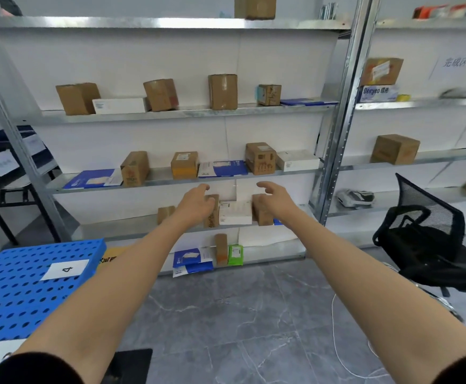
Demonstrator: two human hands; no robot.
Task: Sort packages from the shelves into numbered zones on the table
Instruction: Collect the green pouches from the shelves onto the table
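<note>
White flat carton [235,213], small printed label, between brown boxes [263,218]; left hand [195,200], right hand [274,198] both spread, gripping nothing.

Steel shelving [143,115] is gleaming against a matt white wall [143,65].

Smooth galvanised metal is catching the light in bright streaks, while brown cardboard boxes [223,91] are showing matt, fibrous faces, several banded in glossy clear tape. White paperboard cartons [235,213] are looking smooth and flat in finish; blue-and-white mailers [222,168] are giving off a slight sheen. The blue perforated plastic table top [10,286] is shining softly and carrying a plain matt paper label [67,269]. Grey marble-patterned floor tiles [226,314] are reflecting faintly, polished smooth. A black office chair [425,225] is presenting an open-weave mesh back, and dark matt cloth sleeves [32,370] are edging the bare forearms.
</note>
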